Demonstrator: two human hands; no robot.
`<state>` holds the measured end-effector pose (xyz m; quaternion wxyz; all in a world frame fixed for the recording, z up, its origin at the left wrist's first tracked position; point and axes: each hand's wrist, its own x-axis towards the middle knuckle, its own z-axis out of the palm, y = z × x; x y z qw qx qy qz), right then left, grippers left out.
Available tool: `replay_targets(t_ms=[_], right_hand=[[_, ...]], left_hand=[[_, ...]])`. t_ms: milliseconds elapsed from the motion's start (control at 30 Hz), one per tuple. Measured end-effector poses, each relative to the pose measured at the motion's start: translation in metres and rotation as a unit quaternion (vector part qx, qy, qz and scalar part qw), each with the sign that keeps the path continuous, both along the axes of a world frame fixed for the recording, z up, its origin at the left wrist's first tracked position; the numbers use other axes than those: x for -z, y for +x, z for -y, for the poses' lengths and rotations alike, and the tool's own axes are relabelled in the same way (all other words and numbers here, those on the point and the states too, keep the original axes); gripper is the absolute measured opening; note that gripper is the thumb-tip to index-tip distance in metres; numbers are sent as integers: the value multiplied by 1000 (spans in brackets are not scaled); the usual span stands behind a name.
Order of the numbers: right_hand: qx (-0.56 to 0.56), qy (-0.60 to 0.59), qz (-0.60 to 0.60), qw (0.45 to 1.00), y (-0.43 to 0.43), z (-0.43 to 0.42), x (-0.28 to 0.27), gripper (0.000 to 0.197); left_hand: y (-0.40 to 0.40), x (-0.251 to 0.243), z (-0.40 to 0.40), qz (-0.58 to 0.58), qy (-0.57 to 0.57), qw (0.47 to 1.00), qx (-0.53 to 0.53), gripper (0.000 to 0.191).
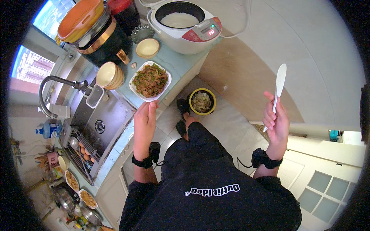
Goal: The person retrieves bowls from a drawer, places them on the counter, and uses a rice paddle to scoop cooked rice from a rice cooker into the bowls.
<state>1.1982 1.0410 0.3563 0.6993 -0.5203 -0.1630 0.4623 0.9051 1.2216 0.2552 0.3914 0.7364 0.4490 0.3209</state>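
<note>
My right hand (276, 121) grips a white plastic rice paddle (280, 79) by its thin handle, blade pointing up, well to the right of the counter. My left hand (146, 118) is at the near rim of a white square dish (168, 89) filled with cooked meat and green vegetable strips (150, 80). Whether its fingers touch or pinch that rim cannot be told. Beyond the dish stands a white rice cooker (185, 40) with its lid up, white rice (182, 20) inside and a lit display.
Stacked cream bowls (109, 75), a single bowl (147, 48) and a glass dish (142, 33) stand near the food. To the left lies a steel sink (112, 115) with a black faucet (59, 78). A yellow-rimmed bin (213, 108) with scraps is on the floor beside my feet.
</note>
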Motion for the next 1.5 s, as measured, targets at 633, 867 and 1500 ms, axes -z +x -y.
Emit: replay_targets(t_ms=[633,867,1500], right_hand=[[-114,-4,-1,993,-37,-131,-11,41],[-112,9,45,993,-20,-145,-7,41],[-359,73,-127,922,123,-271,13,46]], left_hand=[[-126,74,-50,48,-92,949,-299,26],[-38,51,-104,295,-311,885,-181,35],[170,212,-262,518,-463,613,-376,16]])
